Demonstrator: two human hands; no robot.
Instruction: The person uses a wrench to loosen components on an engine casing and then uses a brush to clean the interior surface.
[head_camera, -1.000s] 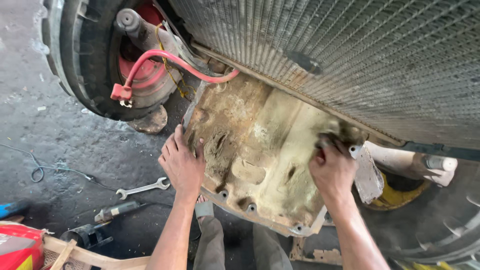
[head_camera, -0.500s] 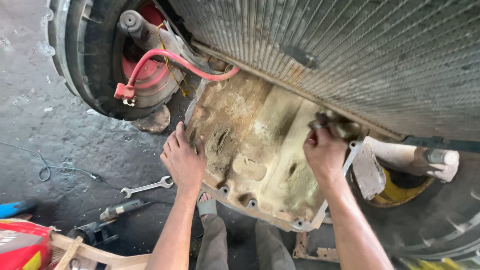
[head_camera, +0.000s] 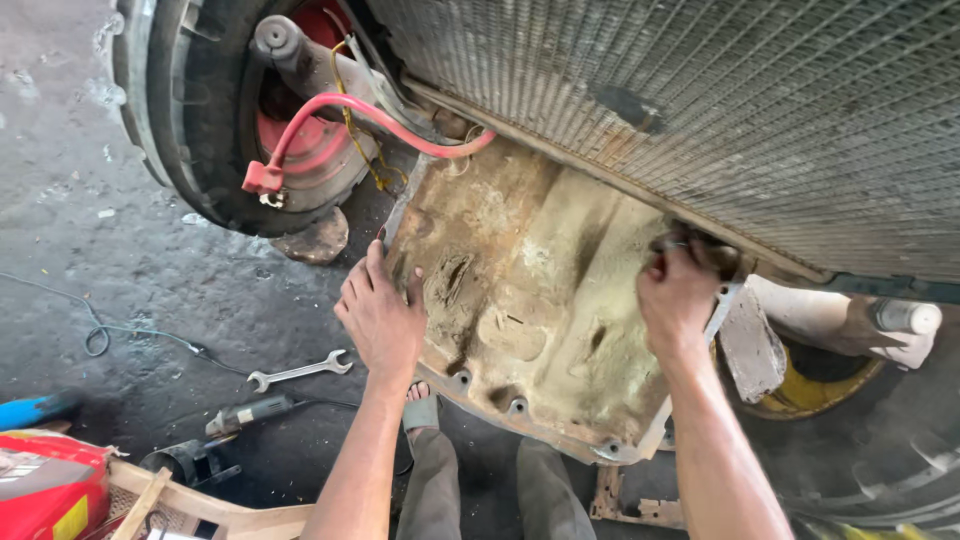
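Below the radiator grille (head_camera: 720, 110), a mud-caked metal plate (head_camera: 540, 300) juts out from the machine's underside, rust-brown and pale with dried dirt, bolt holes along its near edge.

Left hand (head_camera: 383, 318): laid flat on the plate's left edge, fingers spread and open, clamped on nothing; thumb pointing toward the plate's middle.

Right hand (head_camera: 680, 295): at the plate's far right corner, just under the grille, fingers curled shut around a dark grimy wad (head_camera: 705, 252); what the wad is made of cannot be told.

Grey bracket (head_camera: 752, 345): just right of the plate, beside the right hand, hanging tilted.

Pale axle arm (head_camera: 850, 320): right of the plate, running out past the bracket, above a yellow wheel hub (head_camera: 830, 385).

Red cable (head_camera: 370, 118): curves from the plate's upper left corner across to a red clip end, in front of the red hub of the left tyre (head_camera: 185, 120).

Flat stone (head_camera: 312, 240): on the ground left of the plate, under the tyre.

Open-ended spanner (head_camera: 300, 371): on the concrete floor (head_camera: 120, 270), left of the plate and near the left forearm.

Power tool (head_camera: 250, 415): dark, corded, just nearer than the spanner.

Thin wire (head_camera: 95, 335): looped on the floor, well left of the plate.

Red container (head_camera: 50, 490) and wooden frame (head_camera: 200, 510): lower left corner, well apart from the plate.

Person's legs in grey trousers (head_camera: 480, 490): directly beneath the plate's near edge, one sandalled foot showing.
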